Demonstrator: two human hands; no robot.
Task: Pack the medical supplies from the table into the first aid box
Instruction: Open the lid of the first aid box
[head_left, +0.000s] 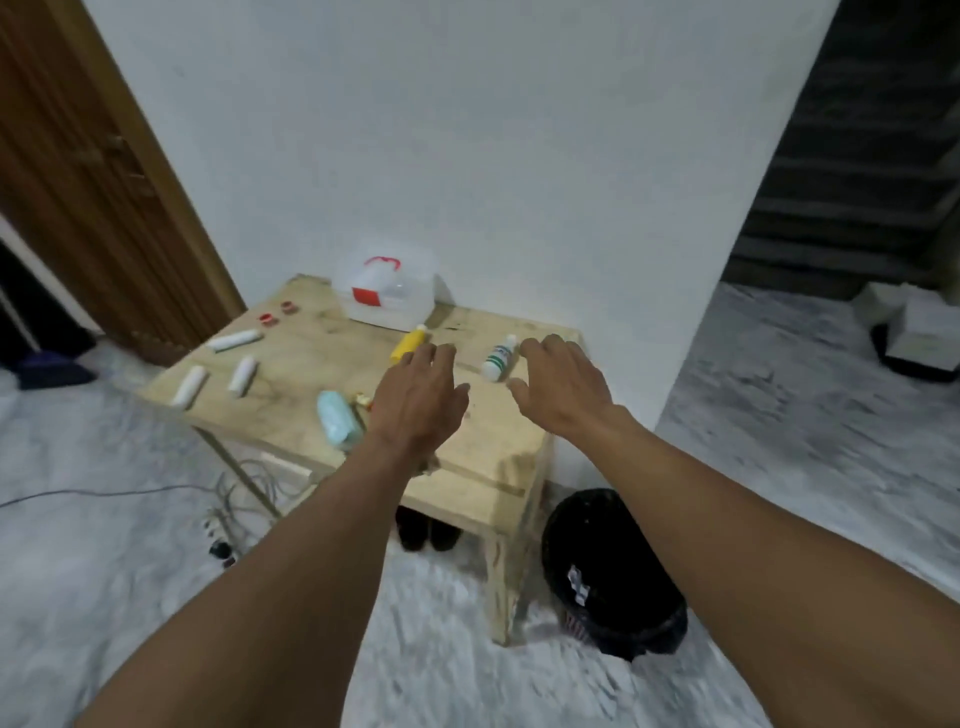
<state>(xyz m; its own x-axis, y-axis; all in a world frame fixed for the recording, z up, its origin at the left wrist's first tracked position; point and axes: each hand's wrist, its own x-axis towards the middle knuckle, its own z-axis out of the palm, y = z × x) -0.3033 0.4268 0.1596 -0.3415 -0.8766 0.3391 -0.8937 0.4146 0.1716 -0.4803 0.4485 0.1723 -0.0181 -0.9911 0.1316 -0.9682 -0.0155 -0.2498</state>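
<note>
Head view: we look down over both outstretched arms at a small wooden table (483, 467) set against a white wall.
Far left of the table: two small red caps (277, 313) lie near the edge, well apart from the box.
Left side: three white rolls (232, 340) lie on their sides, spread out singly, so each can be picked up alone.
Near edge: a pale blue packet (337, 418) lies just left of our left forearm.
Far centre: the first aid box (387, 291), clear with a red handle, stands by the wall with its lid shut; we judge it must be opened before anything goes in.
Left hand (421, 395): open, fingers spread, palm down, holding nothing; its fingertips cover the near end of the yellow bottle (409, 344).
Between the hands: a white bottle with green label (498, 358) lies on its side.
Right hand (563, 384): open, empty, hovering just right of that bottle.
Progress: nothing packed yet, we judge.
</note>
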